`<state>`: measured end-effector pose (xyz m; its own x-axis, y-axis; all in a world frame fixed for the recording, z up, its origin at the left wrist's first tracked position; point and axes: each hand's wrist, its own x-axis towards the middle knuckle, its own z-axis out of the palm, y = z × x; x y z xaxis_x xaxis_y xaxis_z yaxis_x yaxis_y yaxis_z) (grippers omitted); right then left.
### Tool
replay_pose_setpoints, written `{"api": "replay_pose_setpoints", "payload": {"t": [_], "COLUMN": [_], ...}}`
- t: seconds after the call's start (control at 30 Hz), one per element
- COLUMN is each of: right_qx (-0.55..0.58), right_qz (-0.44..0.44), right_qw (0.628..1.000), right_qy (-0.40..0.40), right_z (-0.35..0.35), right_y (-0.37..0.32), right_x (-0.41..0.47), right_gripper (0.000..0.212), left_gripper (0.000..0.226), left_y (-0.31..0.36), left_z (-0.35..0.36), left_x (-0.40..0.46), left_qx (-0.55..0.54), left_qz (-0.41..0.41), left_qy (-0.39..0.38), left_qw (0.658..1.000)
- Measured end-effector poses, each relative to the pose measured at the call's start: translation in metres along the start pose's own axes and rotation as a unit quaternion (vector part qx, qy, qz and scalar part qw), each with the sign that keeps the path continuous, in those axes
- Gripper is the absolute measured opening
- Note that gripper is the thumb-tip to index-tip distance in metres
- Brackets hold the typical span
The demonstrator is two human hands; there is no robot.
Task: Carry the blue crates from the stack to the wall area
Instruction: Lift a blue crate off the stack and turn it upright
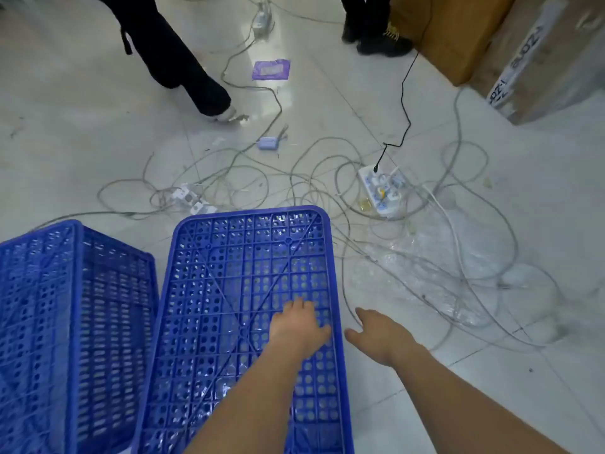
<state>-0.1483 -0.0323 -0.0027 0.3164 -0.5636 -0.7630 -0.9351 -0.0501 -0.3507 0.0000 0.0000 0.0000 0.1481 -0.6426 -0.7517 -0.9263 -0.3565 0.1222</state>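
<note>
Left hand (299, 326): lies flat on the perforated bottom of the blue crate, fingers straight and spread, holding nothing
Right hand (376, 335): hovers just beside the right edge of the same crate, fingers relaxed and wide, holding nothing
Blue crate (242, 290): stands upside down on the floor, its grid bottom faces up
Second blue crate (75, 322): just to the left of the first one, also on the floor
Floor (82, 142): pale glossy tiles with many grey cables (248, 172) tangled on them
Power strip (384, 191): white, beyond the crate on the right, a black plug in it
Cardboard box (451, 37): brown, far right corner
Legs (183, 57): dark trousers of another person, at the top of the view
</note>
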Motion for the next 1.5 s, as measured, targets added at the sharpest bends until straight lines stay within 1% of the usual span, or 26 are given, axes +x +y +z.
{"api": "replay_pose_setpoints", "payload": {"t": [0.2,0.37,0.5,0.57,0.67,0.73,0.9,1.03,1.33,1.43,1.5], "right_qx": [0.043,0.081,0.098,0.100,0.111,0.112,0.095,0.095,0.119,0.140,0.168], "right_qz": [0.006,0.013,0.030,0.041,0.060,0.056,0.060,0.083,0.148,0.166,0.178], "right_qw": [0.999,0.997,0.995,0.994,0.992,0.992,0.994,0.992,0.982,0.976,0.970], "right_qy": [-0.022,-0.008,-0.011,-0.008,-0.001,0.001,0.001,0.008,0.003,-0.002,-0.001], "right_z": [0.038,0.052,0.059,0.062,0.065,0.066,0.065,0.057,0.045,0.046,0.048], "right_y": [0.013,0.030,0.045,0.051,0.055,0.055,0.065,0.077,0.091,0.087,0.085], "right_x": [0.035,0.056,0.062,0.063,0.063,0.063,0.064,0.058,0.039,0.032,0.029], "right_gripper": [0.056,0.061,0.062,0.060,0.056,0.053,0.055,0.051,0.050,0.047,0.039], "left_gripper": [0.071,0.076,0.064,0.060,0.062,0.061,0.058,0.056,0.072,0.064,0.051], "left_y": [0.023,0.032,0.040,0.042,0.048,0.054,0.058,0.051,0.014,0.001,-0.007], "left_z": [0.039,0.058,0.067,0.068,0.072,0.074,0.076,0.065,0.001,-0.022,-0.035], "left_x": [0.040,0.059,0.071,0.075,0.080,0.084,0.090,0.076,0.018,-0.002,-0.013], "left_qx": [0.044,0.005,0.008,-0.012,-0.033,-0.037,-0.063,-0.085,-0.124,-0.146,-0.168], "left_qz": [-0.004,-0.042,-0.050,-0.068,-0.103,-0.122,-0.146,-0.153,-0.120,-0.094,-0.071], "left_qy": [0.029,0.084,0.112,0.112,0.102,0.114,0.134,0.137,0.166,0.194,0.213], "left_qw": [0.999,0.996,0.992,0.991,0.989,0.985,0.978,0.975,0.971,0.966,0.960]}}
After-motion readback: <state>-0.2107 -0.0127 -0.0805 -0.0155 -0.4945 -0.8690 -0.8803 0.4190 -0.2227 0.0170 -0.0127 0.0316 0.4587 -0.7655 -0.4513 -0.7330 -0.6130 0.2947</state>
